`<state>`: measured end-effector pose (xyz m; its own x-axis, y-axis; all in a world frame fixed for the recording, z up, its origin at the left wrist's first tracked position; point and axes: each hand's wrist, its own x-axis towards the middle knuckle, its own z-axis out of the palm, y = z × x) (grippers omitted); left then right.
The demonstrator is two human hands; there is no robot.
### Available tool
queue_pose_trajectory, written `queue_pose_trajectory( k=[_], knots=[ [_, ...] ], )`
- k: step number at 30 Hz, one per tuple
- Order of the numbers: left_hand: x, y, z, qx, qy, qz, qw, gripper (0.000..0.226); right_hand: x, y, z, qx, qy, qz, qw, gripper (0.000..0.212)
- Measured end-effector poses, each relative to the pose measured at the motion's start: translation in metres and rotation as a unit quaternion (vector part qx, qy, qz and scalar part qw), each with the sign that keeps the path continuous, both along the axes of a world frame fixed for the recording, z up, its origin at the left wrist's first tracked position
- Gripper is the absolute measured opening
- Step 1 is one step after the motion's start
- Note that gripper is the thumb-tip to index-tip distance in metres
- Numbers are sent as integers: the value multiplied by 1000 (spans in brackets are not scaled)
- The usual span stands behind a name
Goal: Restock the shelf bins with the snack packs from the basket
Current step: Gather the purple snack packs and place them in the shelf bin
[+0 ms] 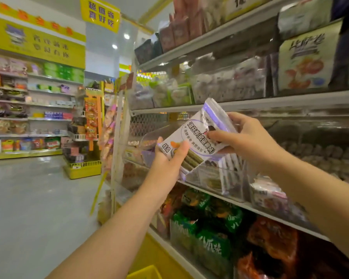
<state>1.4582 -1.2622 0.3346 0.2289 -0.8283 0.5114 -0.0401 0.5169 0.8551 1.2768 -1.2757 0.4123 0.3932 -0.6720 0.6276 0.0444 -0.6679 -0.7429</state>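
The left hand is gripping the lower end of a pack, thumb lying across its printed face. The right hand is pinching the upper part, with its thumb on the front and fingers behind. The pack is hanging in the air just above and in front of a clear bin on the middle shelf, where like packs are already standing on edge.

The long axis is running from lower left to upper right, with the sealed top edge pointing up and right and the face turned toward the camera. This looks like the placing step. The next move probably calls for turning the pack on edge to match the row, then sliding it down into the bin. A corner of the yellow basket is showing near, at the bottom edge.
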Motion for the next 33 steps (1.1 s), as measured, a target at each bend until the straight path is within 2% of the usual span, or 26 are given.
queue_pose_trajectory(
  k=[2, 5, 7, 10, 13, 19, 21, 25, 27, 29, 30, 33],
  knots=[
    [-11, -14, 22, 25, -24, 16, 999, 110, -16, -5, 21, -98, 7, -64, 993, 30],
    [-21, -37, 47, 30, -78, 56, 995, 89, -36, -15, 42, -255, 49, -199, 945, 40],
    [-27, -52, 55, 20, -157, 87, 984, 70, -47, -23, 47, -352, 99, -281, 887, 50],
    [-31, -67, 55, -15, -294, 133, 946, 44, -58, -42, 46, -475, 206, -370, 771, 62],
    [-29, -80, 47, -22, -357, 129, 925, 33, -64, -64, 44, -526, 301, -393, 692, 63],
    [-16, -100, 33, -43, -384, 122, 914, 24, -52, -116, 44, -465, 460, -452, 607, 58],
    [-11, -106, 31, -49, -388, 117, 913, 22, -47, -133, 45, -427, 473, -460, 619, 57],
    [-1, -113, 27, -68, -391, 121, 910, 21, -37, -176, 50, -295, 441, -423, 735, 45],
    [1, -115, 25, -81, -396, 122, 906, 21, -33, -201, 52, -228, 459, -371, 775, 54],
    [3, -117, 23, -94, -402, 121, 903, 20, -29, -217, 53, -166, 493, -327, 789, 71],
    [4, -118, 22, -102, -403, 121, 901, 20, -27, -224, 52, -145, 505, -307, 793, 73],
    [6, -120, 19, -115, -401, 121, 901, 19, -22, -241, 47, -122, 542, -283, 782, 55]
  ],
)
